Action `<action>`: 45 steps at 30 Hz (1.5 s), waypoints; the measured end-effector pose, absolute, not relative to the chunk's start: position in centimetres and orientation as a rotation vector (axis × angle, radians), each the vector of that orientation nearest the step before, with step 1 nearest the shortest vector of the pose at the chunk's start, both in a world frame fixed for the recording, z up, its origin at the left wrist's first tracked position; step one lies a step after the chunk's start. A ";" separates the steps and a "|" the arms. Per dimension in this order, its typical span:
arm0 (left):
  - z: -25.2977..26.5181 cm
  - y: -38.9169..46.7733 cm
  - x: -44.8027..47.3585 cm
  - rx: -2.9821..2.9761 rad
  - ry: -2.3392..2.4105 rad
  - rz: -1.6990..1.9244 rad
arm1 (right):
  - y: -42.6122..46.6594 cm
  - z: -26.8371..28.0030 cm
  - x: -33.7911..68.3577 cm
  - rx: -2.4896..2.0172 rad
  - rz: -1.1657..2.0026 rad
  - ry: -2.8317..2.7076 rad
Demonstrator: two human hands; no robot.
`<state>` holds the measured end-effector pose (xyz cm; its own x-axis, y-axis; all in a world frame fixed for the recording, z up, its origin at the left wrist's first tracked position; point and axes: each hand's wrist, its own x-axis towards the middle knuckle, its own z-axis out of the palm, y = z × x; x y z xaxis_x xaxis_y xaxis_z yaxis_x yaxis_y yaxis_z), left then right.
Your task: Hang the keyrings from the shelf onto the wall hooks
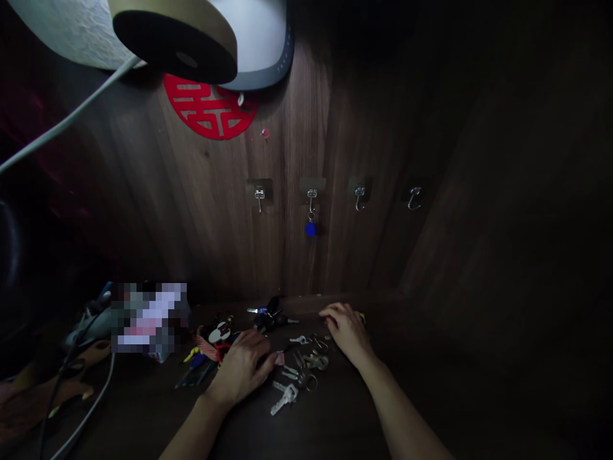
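My left hand (pixel 245 365) lies palm down beside a cluster of small tools and keyrings, its thumb and fingers loosely apart. Just off the thumb is a small pinkish tag (pixel 279 359). My right hand (pixel 348 333) rests on the surface to the right, fingers slightly bent and pointing left, with nothing visible in them. Loose metal keys lie between the hands: a large silver key (pixel 285 397), a ring of keys (pixel 304 380) and a small key (pixel 299 340). Black-headed keys (pixel 271 317) sit farther back. Part of a yellow object (pixel 362 317) shows behind my right hand.
On the wooden back panel are several hooks; a blue key fob (pixel 311 229) hangs from one hook (pixel 311 197). Above are a red paper cutout (pixel 211 112) and a round lamp-like object (pixel 175 38). Cables (pixel 90 409) and a blurred-out package (pixel 148 322) lie left.
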<state>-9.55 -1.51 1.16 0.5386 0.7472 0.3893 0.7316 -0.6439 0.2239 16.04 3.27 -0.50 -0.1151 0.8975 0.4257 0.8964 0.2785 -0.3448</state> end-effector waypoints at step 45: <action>0.3 -1.3 -10.0 2.660 1.467 0.836 | 3.4 -1.2 15.6 -1.364 0.160 -1.988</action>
